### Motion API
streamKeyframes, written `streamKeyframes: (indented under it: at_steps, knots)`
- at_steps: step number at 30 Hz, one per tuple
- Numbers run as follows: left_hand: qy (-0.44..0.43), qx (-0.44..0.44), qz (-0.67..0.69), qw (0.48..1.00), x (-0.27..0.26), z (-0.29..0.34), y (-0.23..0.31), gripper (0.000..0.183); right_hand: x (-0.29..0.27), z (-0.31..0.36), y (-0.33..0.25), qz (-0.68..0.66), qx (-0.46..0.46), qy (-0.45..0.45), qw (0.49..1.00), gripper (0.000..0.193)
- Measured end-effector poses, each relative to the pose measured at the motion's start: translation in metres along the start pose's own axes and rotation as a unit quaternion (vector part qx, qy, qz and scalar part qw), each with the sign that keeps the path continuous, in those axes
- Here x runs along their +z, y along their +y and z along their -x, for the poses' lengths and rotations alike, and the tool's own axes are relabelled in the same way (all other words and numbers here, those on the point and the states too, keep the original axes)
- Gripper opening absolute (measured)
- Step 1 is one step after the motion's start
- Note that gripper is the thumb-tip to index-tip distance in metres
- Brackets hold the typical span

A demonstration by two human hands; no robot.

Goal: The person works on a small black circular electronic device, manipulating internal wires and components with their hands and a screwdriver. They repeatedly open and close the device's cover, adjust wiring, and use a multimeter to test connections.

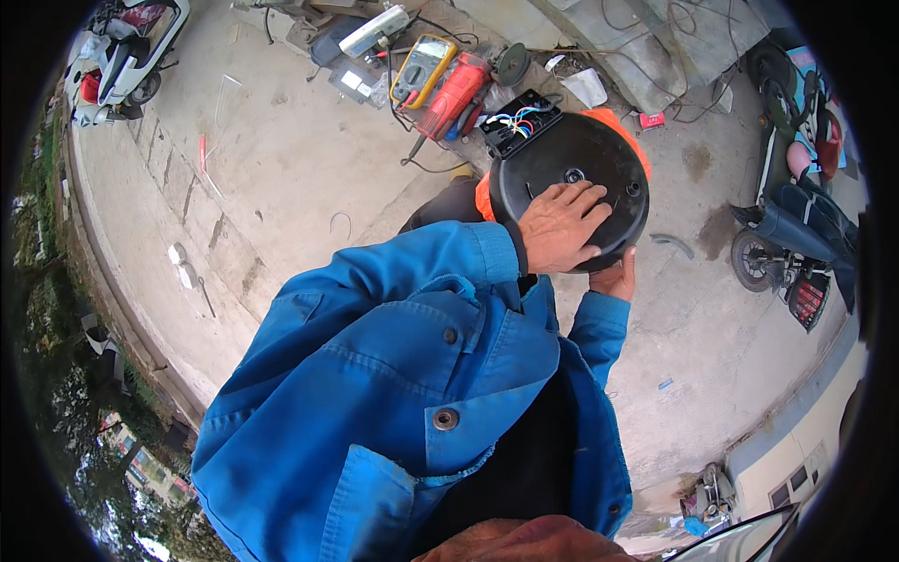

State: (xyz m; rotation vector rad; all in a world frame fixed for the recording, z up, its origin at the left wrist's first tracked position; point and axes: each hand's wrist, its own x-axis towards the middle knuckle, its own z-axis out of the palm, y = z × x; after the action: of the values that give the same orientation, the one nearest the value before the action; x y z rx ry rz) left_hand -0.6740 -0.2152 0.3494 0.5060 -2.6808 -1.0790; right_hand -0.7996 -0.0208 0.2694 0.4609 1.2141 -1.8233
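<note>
A black round drum-like housing [618, 155] sits in front of me, its flat face toward me, with a small hole near the middle. My left hand [562, 228] lies on that face with the fingers spread. At the lower right rim, my right hand [615, 276] holds the housing's edge; most of its fingers are hidden beneath. A black box [510, 140] with thin coloured wires [518, 120] stands at the housing's upper left side. Orange material [629, 140] shows from behind the housing.
Just beyond lie a red power tool [456, 98], a yellow-framed multimeter [423, 67] and a white device [375, 33]. Cables and slabs [646, 56] fill the far side. A small red box [651, 121] rests on the concrete. Parked scooters [796, 229] stand right, another scooter [131, 61] far left.
</note>
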Motion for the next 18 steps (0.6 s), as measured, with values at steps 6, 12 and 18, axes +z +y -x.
streamKeyframes:
  at_steps: [6, 12, 18]
  knots:
    - [0.058, -0.151, 0.056, 0.985, -0.063, -0.004, -0.140, 0.046, 0.015, -0.017, 0.019, -0.023, -0.030, 0.109, 0.993, 0.070]
    - [-0.014, -0.158, 0.171, 0.972, -0.058, -0.078, -0.220, 0.041, 0.029, -0.023, 0.026, -0.017, -0.062, 0.132, 0.989, 0.072]
    - [-0.171, -0.184, 0.141, 0.958, -0.027, -0.144, -0.250, 0.055, 0.026, -0.023, 0.026, 0.000, -0.069, 0.146, 0.987, 0.074]
